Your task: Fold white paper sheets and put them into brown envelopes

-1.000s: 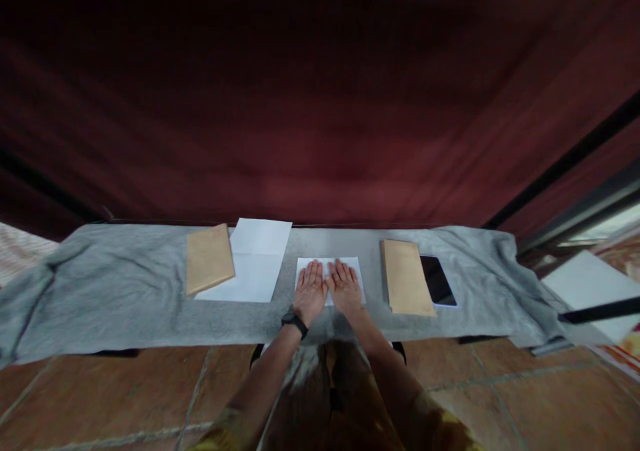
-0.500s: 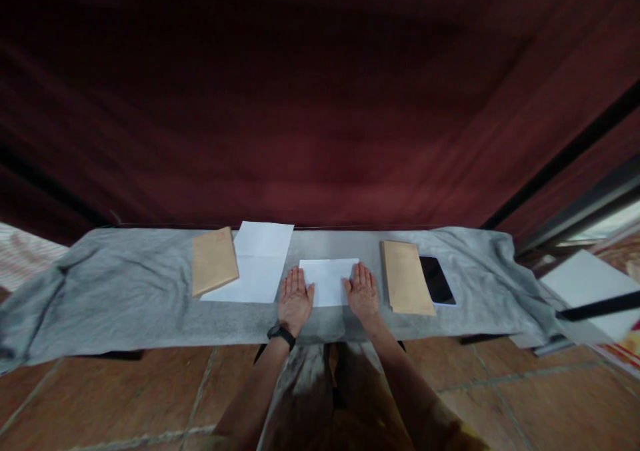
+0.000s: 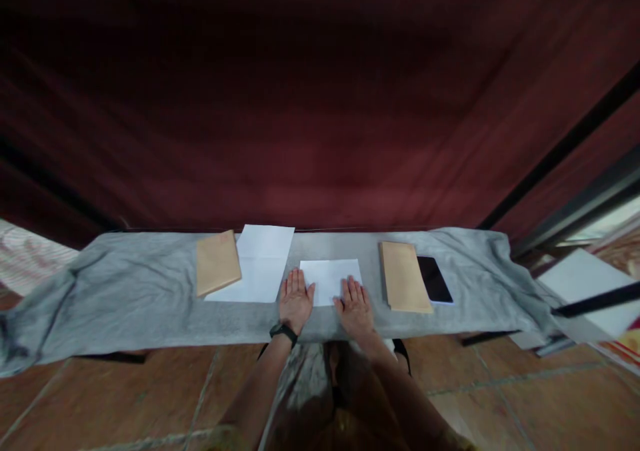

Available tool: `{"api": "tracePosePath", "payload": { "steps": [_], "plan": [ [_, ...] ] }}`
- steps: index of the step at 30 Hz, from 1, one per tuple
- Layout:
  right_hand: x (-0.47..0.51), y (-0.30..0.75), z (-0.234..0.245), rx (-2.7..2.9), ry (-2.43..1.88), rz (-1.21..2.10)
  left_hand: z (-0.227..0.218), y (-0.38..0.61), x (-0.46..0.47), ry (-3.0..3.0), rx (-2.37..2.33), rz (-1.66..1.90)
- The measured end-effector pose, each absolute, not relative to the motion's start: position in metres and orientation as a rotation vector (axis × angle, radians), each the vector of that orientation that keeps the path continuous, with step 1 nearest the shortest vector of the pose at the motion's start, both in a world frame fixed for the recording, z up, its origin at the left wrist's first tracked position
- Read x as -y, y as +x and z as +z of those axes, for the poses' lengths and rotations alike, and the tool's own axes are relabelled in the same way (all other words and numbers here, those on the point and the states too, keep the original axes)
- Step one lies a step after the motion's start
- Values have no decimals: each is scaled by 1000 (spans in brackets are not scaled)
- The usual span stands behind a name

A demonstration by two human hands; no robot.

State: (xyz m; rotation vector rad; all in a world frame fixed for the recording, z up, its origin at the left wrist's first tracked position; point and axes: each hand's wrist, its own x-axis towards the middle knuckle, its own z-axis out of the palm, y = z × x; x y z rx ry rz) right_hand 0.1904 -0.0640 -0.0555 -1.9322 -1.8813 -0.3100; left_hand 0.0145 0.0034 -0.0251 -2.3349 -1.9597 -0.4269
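A folded white sheet [image 3: 330, 278] lies on the grey cloth [image 3: 130, 298] in front of me. My left hand [image 3: 295, 299], with a black band on its wrist, rests flat at the sheet's left edge, fingers stretched out. My right hand [image 3: 355, 304] lies flat over the sheet's lower right corner, fingers also spread. Neither hand holds anything.
To the left lie a larger unfolded white sheet [image 3: 263, 264] and a brown envelope [image 3: 217, 262] overlapping it. On the right sit a stack of brown envelopes [image 3: 403, 276] and a dark phone [image 3: 435, 279]. A dark red curtain hangs behind; tiled floor lies below.
My hands slid apart from the sheet's middle to its left and right edges. Since then the right hand has drawn back to the lower right corner.
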Motion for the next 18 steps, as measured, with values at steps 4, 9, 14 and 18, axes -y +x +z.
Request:
{"api": "tracePosePath", "payload": {
  "steps": [4,9,14,18],
  "plan": [
    [74,210,-59,1846,-1948,-373,-29,14,-1,-2271,2014,-496],
    [78,212,-59,1832,-1953,-399,-29,33,5,-2249,2002,-580],
    [80,211,-58,1865,-1941,-357,-23,89,13,-2679,1735,-512],
    [82,214,-58,1907,-1934,-344,-23,120,8,-2820,1689,-457]
  ]
}}
